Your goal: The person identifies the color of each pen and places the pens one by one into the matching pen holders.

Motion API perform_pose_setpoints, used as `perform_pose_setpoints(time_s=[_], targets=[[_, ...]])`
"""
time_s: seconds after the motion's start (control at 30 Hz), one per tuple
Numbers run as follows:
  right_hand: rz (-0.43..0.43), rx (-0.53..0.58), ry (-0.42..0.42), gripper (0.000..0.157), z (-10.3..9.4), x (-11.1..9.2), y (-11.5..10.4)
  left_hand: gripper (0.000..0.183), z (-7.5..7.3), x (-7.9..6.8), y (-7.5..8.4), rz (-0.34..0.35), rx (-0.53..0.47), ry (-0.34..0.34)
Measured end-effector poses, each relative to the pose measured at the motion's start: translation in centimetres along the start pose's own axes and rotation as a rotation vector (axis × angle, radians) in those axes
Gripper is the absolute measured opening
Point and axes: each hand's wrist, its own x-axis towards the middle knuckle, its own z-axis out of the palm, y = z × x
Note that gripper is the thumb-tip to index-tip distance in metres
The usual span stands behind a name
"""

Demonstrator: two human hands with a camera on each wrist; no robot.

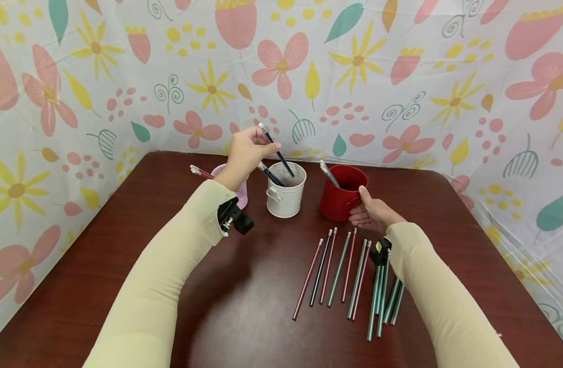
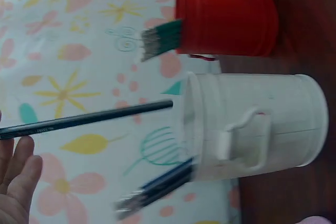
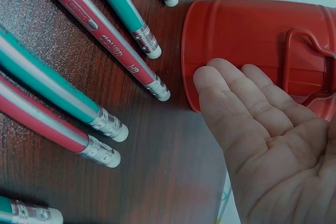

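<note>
Standing left of the small white round bucket with a looped handle (image 1: 283, 202), a pink round cup (image 1: 242, 197) held slim red pencils with white erasers (image 1: 201, 172), partly masked by the left wrist. Above and slightly left of the white bucket, the left hand (image 1: 247, 153) pinched a slim dark pencil (image 1: 279, 152) between thumb and fingers, eraser up, its lower end just short of the white bucket's mouth. The step in hand seemed to be putting that pencil in; the next move appeared to call for lowering it clear of the rim and loosening the pinch. Other dark pencils (image 2: 163, 187) leaned out over the white bucket's left rim, taking up part of the opening. Nearer the person and to the right of the white bucket, loose red, dark and green pencils (image 1: 339, 268) lay on the brown glossy table (image 1: 244, 286). Directly right of the white bucket stood a red round bucket (image 1: 332, 202) with green pencils (image 1: 329, 175) leaning at its left rim. Farther right of the white bucket, the right hand (image 1: 373, 209) rested against the red bucket, fingers nearly straight, thumb at the rim; its sleeve (image 1: 419, 266) and black wrist mount (image 1: 381, 251) overhung some loose green pencils (image 1: 373, 306), hindering a clear view of them.
</note>
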Motion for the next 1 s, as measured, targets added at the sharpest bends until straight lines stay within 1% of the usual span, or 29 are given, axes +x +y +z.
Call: perform_pose_setpoints(time_s=[0.1, 0.17, 0.27, 0.37, 0.43, 0.5, 0.53, 0.57, 0.67, 0.77, 0.83, 0.9, 1.0], targets=[[0.027, -0.019, 0.021, 0.087, 0.4, 0.0, 0.0, 0.024, 0.8, 0.0, -1.4, -0.012, 0.002, 0.001], [0.035, -0.024, 0.025, 0.087, 0.5, 0.1, 0.0, 0.024, 1.1, -0.1, -2.1, -0.006, 0.037, 0.005], [0.044, -0.034, 0.026, 0.088, 0.4, 0.1, 0.0, 0.023, 1.4, -0.2, -2.5, -0.013, 0.034, 0.032], [0.047, -0.042, 0.027, 0.091, 0.3, 0.2, 0.1, 0.023, 1.2, 0.0, -2.3, -0.020, -0.056, 0.078], [0.051, -0.040, 0.026, 0.091, 0.2, 0.2, 0.1, 0.024, 1.0, 0.2, -2.0, -0.009, -0.086, 0.109], [0.051, -0.041, 0.027, 0.091, 0.3, 0.4, 0.2, 0.023, 0.7, 0.3, -2.0, 0.010, -0.067, 0.128], [0.051, -0.041, 0.030, 0.091, 0.2, 0.4, 0.2, 0.022, 0.7, 0.3, -2.1, 0.014, -0.043, 0.133], [0.047, -0.041, 0.028, 0.091, 0.2, 0.3, 0.2, 0.021, 0.7, 0.3, -2.1, 0.010, -0.024, 0.128], [0.039, -0.043, 0.027, 0.090, 0.2, 0.3, 0.1, 0.020, 0.8, 0.0, -2.8, -0.036, 0.019, 0.104], [0.032, -0.042, 0.021, 0.090, 0.3, 0.2, 0.1, 0.018, 1.2, -0.4, -3.8, -0.090, 0.052, 0.079], [0.031, -0.043, 0.020, 0.089, 0.3, 0.2, 0.1, 0.017, 1.5, -0.6, -4.5, -0.108, 0.078, 0.069], [0.032, -0.043, 0.024, 0.088, 0.3, 0.2, 0.2, 0.016, 1.7, -0.8, -5.2, -0.105, 0.107, 0.063], [0.034, -0.042, 0.029, 0.087, 0.4, 0.2, 0.4, 0.016, 2.1, -1.2, -6.1, -0.071, 0.172, 0.068]])
